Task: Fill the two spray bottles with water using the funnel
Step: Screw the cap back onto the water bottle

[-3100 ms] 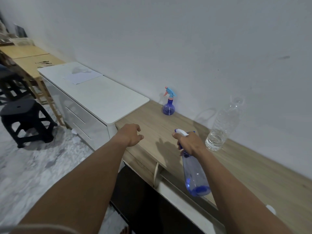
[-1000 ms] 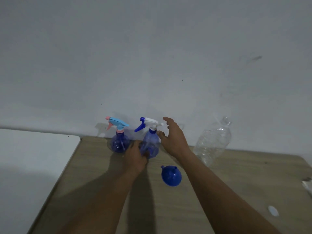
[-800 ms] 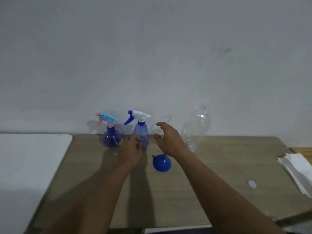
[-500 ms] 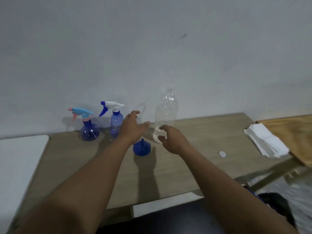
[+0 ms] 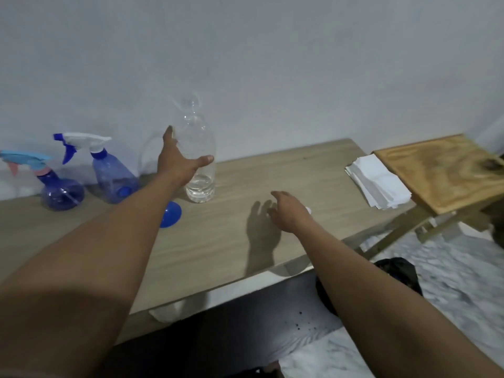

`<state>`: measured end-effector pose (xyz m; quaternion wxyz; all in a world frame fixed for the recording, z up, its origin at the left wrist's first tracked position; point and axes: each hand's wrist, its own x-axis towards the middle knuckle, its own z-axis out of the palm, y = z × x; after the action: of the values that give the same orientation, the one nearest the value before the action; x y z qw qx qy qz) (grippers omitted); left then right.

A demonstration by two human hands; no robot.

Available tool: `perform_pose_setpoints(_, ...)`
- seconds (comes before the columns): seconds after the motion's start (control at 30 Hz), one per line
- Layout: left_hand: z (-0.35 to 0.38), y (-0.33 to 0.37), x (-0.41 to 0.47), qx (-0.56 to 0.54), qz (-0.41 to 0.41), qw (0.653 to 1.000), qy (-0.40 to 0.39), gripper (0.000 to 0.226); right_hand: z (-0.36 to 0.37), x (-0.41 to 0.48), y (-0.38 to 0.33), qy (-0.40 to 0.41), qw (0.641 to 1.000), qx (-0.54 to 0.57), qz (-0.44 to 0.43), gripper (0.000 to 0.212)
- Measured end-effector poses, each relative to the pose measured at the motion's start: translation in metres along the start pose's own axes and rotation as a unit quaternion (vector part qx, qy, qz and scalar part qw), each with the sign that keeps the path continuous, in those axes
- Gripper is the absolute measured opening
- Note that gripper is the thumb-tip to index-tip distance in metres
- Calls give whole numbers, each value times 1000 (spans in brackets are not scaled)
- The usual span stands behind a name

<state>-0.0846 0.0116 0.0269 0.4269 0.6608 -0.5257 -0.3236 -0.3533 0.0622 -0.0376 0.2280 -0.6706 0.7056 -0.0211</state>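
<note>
Tabletop (image 5: 218,246), wood-grain.
- Round spray bottle (image 5: 58,190), pale-blue head: upright, back left.
- Tall spray bottle (image 5: 111,177), white head: upright beside it.
- Blue funnel (image 5: 171,214): mouth-down, partly behind the left forearm.
- Clear water bottle (image 5: 201,184): upright, uncapped, little water.
- Left hand (image 5: 177,162): spread around it; contact unclear.
- Right hand (image 5: 289,212): fingers relaxed, holding nothing, beside the white cap (image 5: 308,210).

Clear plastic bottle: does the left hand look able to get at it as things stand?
Likely yes. The left hand is spread open at the clear plastic bottle, thumb across its front, nothing between them. The blue funnel lies under the forearm, clear of the path.
</note>
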Motion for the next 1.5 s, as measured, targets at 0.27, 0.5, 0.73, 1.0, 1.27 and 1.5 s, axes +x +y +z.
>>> perform_pose_setpoints(0.27,17,-8,5,-25,-7,998,62,82,7,17,71,-10,995,-88,46,44)
perform_pose_setpoints(0.5,22,-7,3,-52,-3,996,78,66,6,24,85,14,996,-83,13,27)
perform_pose_setpoints(0.73,19,-10,2,-49,-16,995,80,52,-23,32,45,35,998,-41,-33,22)
perform_pose_setpoints(1.0,16,-3,-7,-44,-21,996,78,50,-117,31,-65,120,973,102,-169,40)
perform_pose_setpoints(1.27,11,0,-6,-34,-41,996,65,43,-170,31,-162,128,935,109,-313,40)
perform_pose_setpoints(1.5,5,-4,-2,-62,-44,996,44,43,-165,42,-192,72,940,38,-331,39)
